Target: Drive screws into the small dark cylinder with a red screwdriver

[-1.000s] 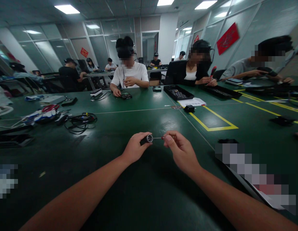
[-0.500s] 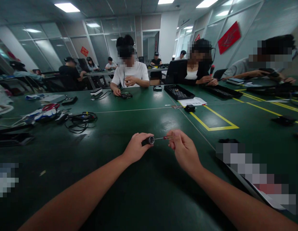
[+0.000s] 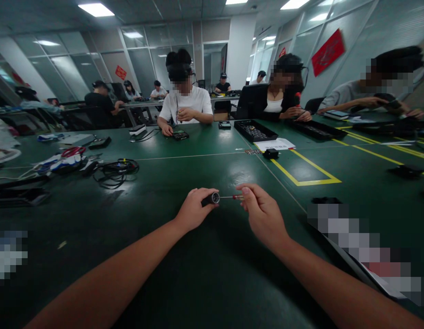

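My left hand (image 3: 194,208) is closed around a short black cylinder (image 3: 208,200), its round end with a pale ring turned to the right. In my right hand (image 3: 265,212) is a small screwdriver (image 3: 235,197) with a red and clear handle, pinched between thumb and fingers. Its thin metal shaft points left, and the tip meets the ringed end of the cylinder; whether it goes inside cannot be made out. Both hands are above the green table (image 3: 184,283).
Tangled black cables (image 3: 118,171) and a pile of gloves and tools lie left. A small black block (image 3: 271,154), white paper (image 3: 275,144) and a black parts tray (image 3: 255,131) lie ahead. A blurred-out sheet (image 3: 363,246) is at right. Co-workers sit opposite.
The fingers of my right hand have shifted slightly around the screwdriver handle, the index finger straighter. My left hand and the cylinder stay put. A co-worker's red-handled tool opposite shows more fully.
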Available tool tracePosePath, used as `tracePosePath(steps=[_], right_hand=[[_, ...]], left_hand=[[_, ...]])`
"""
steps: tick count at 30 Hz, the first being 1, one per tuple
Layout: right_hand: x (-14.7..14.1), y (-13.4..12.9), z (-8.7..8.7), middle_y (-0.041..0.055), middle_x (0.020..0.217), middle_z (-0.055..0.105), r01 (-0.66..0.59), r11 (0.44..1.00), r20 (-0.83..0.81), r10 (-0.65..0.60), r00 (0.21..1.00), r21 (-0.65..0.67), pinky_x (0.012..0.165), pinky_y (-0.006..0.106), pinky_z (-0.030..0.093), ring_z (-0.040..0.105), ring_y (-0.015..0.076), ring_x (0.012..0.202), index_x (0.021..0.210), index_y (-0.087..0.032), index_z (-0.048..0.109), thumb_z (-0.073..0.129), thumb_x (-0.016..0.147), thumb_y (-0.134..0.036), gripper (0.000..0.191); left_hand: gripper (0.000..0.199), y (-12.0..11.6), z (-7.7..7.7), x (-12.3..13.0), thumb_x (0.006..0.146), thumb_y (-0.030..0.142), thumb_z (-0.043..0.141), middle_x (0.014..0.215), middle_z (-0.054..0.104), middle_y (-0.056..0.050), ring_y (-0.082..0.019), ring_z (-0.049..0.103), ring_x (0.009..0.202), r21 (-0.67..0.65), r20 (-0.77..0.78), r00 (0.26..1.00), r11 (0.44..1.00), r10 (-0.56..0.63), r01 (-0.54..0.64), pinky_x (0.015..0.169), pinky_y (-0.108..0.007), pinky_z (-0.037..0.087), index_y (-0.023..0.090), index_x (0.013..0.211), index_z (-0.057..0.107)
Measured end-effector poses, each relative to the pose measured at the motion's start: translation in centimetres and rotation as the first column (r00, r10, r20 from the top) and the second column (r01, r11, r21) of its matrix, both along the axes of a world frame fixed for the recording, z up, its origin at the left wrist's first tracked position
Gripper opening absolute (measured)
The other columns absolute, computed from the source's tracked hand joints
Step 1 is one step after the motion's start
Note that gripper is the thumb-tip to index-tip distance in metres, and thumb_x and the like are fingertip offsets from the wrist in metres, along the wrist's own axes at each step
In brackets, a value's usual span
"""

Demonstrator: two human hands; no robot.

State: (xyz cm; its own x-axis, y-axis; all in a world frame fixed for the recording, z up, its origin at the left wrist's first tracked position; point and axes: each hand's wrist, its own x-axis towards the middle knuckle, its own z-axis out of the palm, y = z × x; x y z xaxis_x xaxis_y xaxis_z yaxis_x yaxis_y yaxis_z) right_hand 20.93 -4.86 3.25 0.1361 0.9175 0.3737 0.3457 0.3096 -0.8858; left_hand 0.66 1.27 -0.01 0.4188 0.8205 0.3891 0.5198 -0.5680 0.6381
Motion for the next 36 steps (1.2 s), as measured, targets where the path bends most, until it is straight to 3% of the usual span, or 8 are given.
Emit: tracePosePath(steps=[3,8,11,15,20,25,28,36], right_hand=[[0.0,0.1,-0.1,0.0023,0.086,0.067,-0.03,0.999,-0.054,0.031,0.998,0.012,0.065,0.032,0.046,0.061,0.0195,0.074,0.11,-0.023,0.064,0.052,0.099,-0.043,0.026],[0.2,0.2,0.0,-0.001,0.067,0.057,-0.026,1.0,0.011,0.026,1.0,-0.016,0.06,0.032,0.042,0.054,0.0178,0.063,0.091,-0.023,0.067,0.044,0.102,-0.051,0.038],[0.2,0.2,-0.1,0.0009,0.076,0.064,-0.035,0.999,0.034,0.035,0.999,-0.002,0.064,0.032,0.044,0.058,0.0186,0.068,0.094,-0.023,0.068,0.049,0.101,-0.047,0.031],[0.0,0.1,-0.4,0.0023,0.087,0.068,-0.054,0.998,-0.072,0.052,0.996,-0.02,0.068,0.033,0.047,0.062,0.0203,0.077,0.105,-0.024,0.065,0.055,0.097,-0.039,0.02],[-0.2,0.7,-0.4,0.0026,0.082,0.066,-0.02,1.0,-0.187,0.016,0.982,-0.022,0.075,0.036,0.05,0.062,0.0206,0.078,0.099,-0.022,0.067,0.057,0.095,-0.048,0.028],[0.6,2.4,-1.2,0.0009,0.069,0.059,-0.069,0.971,-0.556,-0.072,0.828,-0.228,0.063,0.037,0.053,0.058,0.0193,0.062,0.085,-0.023,0.064,0.062,0.088,-0.057,0.034],[1.0,3.1,-1.5,-0.0005,0.063,0.056,-0.045,0.967,-0.629,-0.127,0.767,-0.25,0.057,0.036,0.053,0.055,0.0185,0.057,0.079,-0.024,0.061,0.065,0.085,-0.058,0.035],[0.1,2.1,-1.2,0.0012,0.078,0.066,0.054,0.994,-0.381,-0.086,0.92,-0.094,0.066,0.034,0.052,0.061,0.0178,0.068,0.091,-0.022,0.064,0.061,0.091,-0.055,0.033]], left_hand=[[0.036,0.0,0.1,0.0,0.087,0.019,0.073,0.12,0.072,-0.006,-0.026,0.064,0.113,-0.022,0.028,0.999,0.999,0.023,-0.023,0.102,-0.045,0.046,0.024,0.123,0.068],[0.034,0.1,-0.2,0.0,0.087,0.023,0.074,0.118,0.073,-0.006,-0.027,0.065,0.113,0.007,-0.008,1.0,1.0,0.0,0.0,0.103,-0.048,0.044,0.026,0.121,0.069],[0.035,0.1,-0.2,0.0,0.088,0.022,0.073,0.12,0.072,-0.007,-0.027,0.064,0.114,0.006,0.004,1.0,1.0,0.001,-0.001,0.103,-0.048,0.045,0.026,0.122,0.069],[0.035,0.2,-0.2,0.0,0.087,0.019,0.072,0.118,0.073,-0.006,-0.026,0.065,0.112,0.0,0.034,0.999,1.0,0.02,-0.02,0.101,-0.045,0.047,0.025,0.122,0.069],[0.036,0.0,0.0,0.1,0.087,0.022,0.074,0.118,0.073,-0.006,-0.027,0.065,0.113,0.013,-0.035,0.999,1.0,0.004,-0.004,0.107,-0.051,0.041,0.025,0.123,0.068],[0.035,-0.3,0.5,0.1,0.092,0.024,0.069,0.124,0.071,-0.005,-0.025,0.063,0.119,0.08,-0.114,0.993,0.996,-0.024,0.033,0.118,-0.057,0.027,0.027,0.127,0.065],[0.035,-0.1,0.6,0.0,0.092,0.024,0.069,0.125,0.071,-0.005,-0.025,0.062,0.121,0.062,-0.145,0.989,0.998,-0.007,0.016,0.118,-0.059,0.024,0.027,0.126,0.065],[0.038,-0.2,0.4,0.1,0.091,0.029,0.071,0.121,0.072,-0.005,-0.025,0.064,0.116,0.011,-0.138,0.99,1.0,0.005,-0.003,0.119,-0.058,0.025,0.026,0.128,0.064]])
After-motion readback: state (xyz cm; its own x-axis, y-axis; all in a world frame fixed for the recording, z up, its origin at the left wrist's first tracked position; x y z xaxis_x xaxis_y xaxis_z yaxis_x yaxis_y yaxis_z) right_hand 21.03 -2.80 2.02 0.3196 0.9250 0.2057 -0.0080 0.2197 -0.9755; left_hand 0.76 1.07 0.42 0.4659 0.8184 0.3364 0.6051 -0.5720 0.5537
